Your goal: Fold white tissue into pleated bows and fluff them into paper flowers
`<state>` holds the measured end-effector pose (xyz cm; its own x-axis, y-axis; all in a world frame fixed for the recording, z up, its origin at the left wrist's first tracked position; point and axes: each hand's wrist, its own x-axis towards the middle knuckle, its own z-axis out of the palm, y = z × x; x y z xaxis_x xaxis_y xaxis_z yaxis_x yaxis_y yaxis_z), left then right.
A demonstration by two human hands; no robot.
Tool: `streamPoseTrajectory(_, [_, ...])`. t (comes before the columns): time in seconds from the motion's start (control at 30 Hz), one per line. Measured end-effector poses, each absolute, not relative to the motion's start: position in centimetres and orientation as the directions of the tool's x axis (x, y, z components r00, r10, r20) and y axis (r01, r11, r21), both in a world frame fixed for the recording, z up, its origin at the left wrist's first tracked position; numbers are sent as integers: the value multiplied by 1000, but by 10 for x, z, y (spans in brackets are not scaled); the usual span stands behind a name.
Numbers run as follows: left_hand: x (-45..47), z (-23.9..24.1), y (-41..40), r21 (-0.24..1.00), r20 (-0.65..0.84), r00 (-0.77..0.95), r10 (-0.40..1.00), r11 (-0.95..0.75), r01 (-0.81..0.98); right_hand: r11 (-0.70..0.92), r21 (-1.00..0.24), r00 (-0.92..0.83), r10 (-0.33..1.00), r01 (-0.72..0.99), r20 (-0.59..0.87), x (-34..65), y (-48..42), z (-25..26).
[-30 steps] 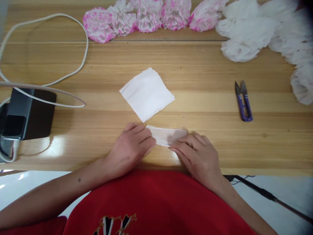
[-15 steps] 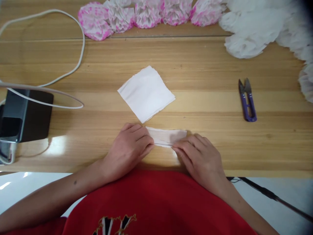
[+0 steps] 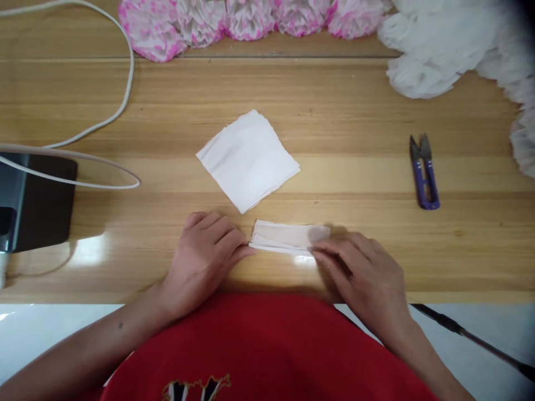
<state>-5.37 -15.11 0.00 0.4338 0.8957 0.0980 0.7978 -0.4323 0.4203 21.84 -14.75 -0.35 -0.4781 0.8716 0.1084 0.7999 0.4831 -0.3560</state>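
Note:
A narrow folded strip of white tissue (image 3: pixel 286 236) lies on the wooden table (image 3: pixel 334 122) near its front edge. My left hand (image 3: pixel 204 253) rests with curled fingers, its fingertips pressed against the strip's left end. My right hand (image 3: pixel 364 273) is slightly blurred and pinches the strip's right end. Just behind the strip sits a square stack of white tissue sheets (image 3: pixel 248 159), touched by neither hand.
Purple thread snips (image 3: pixel 424 172) lie to the right. Pink-edged paper flowers (image 3: pixel 251 19) line the far edge, with white paper flowers (image 3: pixel 443 47) at the far right. A white cable (image 3: pixel 121 100) loops over a black device (image 3: pixel 35 200) on the left.
My hands have slid apart along the strip, the left one leftward and the right one rightward, so more of the strip shows between them.

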Motion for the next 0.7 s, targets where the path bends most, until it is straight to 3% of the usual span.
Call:
streamPoseTrajectory(0.27, [-55,9,-161,506,299,550,780,-618,601,600,-370,-552,799,709,239,227,-156,8])
streamPoseTrajectory(0.47, [-46,8,-159,451,255,681,686,-708,544,574,-366,-513,819,732,257,229,-162,11])
streamPoseTrajectory(0.7, [-43,-2,-150,319,134,684,717,-685,655,569,-276,-525,822,775,220,224,-165,1])
